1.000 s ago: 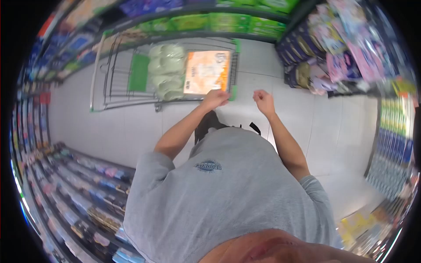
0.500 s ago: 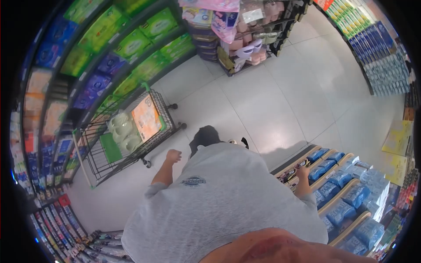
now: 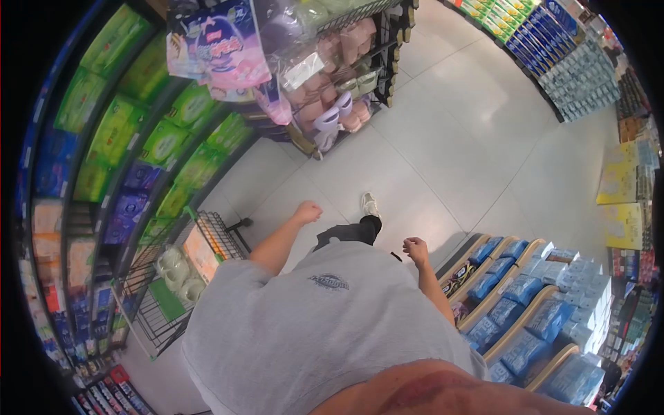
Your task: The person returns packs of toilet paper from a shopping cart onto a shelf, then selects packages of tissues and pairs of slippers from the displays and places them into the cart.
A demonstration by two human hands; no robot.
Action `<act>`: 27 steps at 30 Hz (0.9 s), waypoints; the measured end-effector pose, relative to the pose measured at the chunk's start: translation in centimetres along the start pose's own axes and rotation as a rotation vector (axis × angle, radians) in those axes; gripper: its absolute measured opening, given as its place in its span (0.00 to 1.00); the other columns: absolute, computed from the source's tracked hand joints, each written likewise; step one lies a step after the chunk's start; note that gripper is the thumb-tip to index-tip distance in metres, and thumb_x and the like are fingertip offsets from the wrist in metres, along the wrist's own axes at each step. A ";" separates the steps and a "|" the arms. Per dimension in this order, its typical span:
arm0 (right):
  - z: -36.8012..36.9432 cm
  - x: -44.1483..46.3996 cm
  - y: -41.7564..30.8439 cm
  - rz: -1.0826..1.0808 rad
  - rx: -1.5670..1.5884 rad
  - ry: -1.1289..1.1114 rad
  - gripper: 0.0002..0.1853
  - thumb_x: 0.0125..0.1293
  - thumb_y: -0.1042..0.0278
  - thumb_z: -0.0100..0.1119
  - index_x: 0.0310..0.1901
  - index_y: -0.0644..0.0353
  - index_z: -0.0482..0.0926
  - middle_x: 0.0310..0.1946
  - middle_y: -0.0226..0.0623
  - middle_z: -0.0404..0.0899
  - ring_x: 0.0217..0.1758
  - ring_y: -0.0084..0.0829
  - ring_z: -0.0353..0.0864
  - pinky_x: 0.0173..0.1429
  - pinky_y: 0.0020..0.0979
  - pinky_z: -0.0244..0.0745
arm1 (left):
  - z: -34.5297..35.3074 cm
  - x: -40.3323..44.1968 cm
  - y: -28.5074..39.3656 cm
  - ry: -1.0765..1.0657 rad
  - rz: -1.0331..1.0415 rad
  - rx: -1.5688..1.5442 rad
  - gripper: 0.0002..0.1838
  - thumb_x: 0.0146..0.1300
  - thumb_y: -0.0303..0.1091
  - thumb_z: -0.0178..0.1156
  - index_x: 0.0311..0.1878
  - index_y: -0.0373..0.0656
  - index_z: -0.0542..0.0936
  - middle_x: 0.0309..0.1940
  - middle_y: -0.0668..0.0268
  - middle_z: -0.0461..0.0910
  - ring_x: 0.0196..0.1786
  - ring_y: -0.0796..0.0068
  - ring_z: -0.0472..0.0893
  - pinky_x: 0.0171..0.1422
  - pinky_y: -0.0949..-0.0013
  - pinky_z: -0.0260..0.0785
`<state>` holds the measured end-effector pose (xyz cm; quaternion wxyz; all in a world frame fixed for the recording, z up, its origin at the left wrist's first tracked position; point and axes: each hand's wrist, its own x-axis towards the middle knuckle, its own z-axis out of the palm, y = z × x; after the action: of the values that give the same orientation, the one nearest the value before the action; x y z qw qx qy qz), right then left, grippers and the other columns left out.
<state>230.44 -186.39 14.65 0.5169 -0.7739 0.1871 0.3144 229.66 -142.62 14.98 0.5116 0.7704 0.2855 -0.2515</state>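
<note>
My left hand [image 3: 308,212] hangs in front of my body at the left, fingers curled in and nothing visible in them. It is nearest to the shopping cart [image 3: 153,319], which stands apart from it beside the shelves. In the cart lie a pale green moulded item [image 3: 178,271] in clear wrap and an orange-and-white pack [image 3: 200,250]. My right hand [image 3: 416,250] swings at the right, fingers loosely bent and a little apart, with nothing seen in it. Close to it, but not touched, is a slanted rack of blue packs [image 3: 523,289].
Green tissue packs [image 3: 114,129] fill the left shelves. Ahead stands a display with pink and lilac slippers [image 3: 333,114] and a hanging purple-pink bag [image 3: 220,48]. Pale floor tiles [image 3: 443,149] run forward to the right. Stacked goods [image 3: 581,79] and yellow boxes [image 3: 622,227] line the far right.
I have moved forward: the slipper display is nearer and the cart has slid back to the left. My left hand has swung forward; my right hand has come away from over the rack.
</note>
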 end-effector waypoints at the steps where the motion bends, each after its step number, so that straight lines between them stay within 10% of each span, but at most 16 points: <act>1: -1.4 0.7 -0.7 0.003 -0.005 0.007 0.14 0.61 0.63 0.58 0.43 0.64 0.79 0.31 0.38 0.83 0.31 0.28 0.83 0.32 0.29 0.75 | 1.1 1.1 1.7 -0.040 0.047 -0.018 0.11 0.52 0.37 0.59 0.32 0.40 0.82 0.23 0.64 0.81 0.24 0.73 0.79 0.28 0.68 0.71; 15: -18.7 13.2 -9.4 0.276 -0.141 0.209 0.11 0.56 0.66 0.58 0.36 0.64 0.81 0.23 0.37 0.81 0.23 0.28 0.80 0.25 0.32 0.73 | 3.5 15.7 18.2 0.021 0.180 0.069 0.12 0.49 0.38 0.56 0.23 0.40 0.82 0.19 0.59 0.80 0.24 0.66 0.81 0.33 0.64 0.72; 18: -18.2 17.9 -12.8 0.129 -0.227 0.161 0.09 0.55 0.67 0.58 0.34 0.63 0.81 0.23 0.35 0.80 0.23 0.26 0.78 0.25 0.29 0.72 | 2.4 14.8 20.1 0.036 0.156 -0.069 0.12 0.50 0.38 0.58 0.26 0.38 0.82 0.22 0.59 0.82 0.25 0.66 0.81 0.33 0.63 0.73; 21: -17.6 27.6 -15.4 -0.199 -0.395 0.101 0.10 0.54 0.67 0.58 0.33 0.64 0.81 0.21 0.33 0.78 0.22 0.26 0.75 0.25 0.28 0.70 | -0.1 13.4 22.7 0.185 0.135 -0.165 0.22 0.53 0.30 0.61 0.53 0.36 0.73 0.29 0.63 0.82 0.29 0.75 0.80 0.33 0.71 0.72; 27: -8.9 30.9 -47.5 -0.790 -0.585 -0.153 0.21 0.57 0.58 0.64 0.46 0.67 0.78 0.35 0.45 0.83 0.39 0.32 0.82 0.46 0.32 0.75 | -8.0 5.9 40.4 0.753 0.485 -0.150 0.27 0.56 0.29 0.63 0.60 0.38 0.69 0.31 0.63 0.83 0.33 0.74 0.81 0.42 0.69 0.73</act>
<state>284.89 -174.68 28.47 0.3702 -0.8729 -0.2549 0.1899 262.80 -146.77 39.79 0.4704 0.8137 0.2806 0.1947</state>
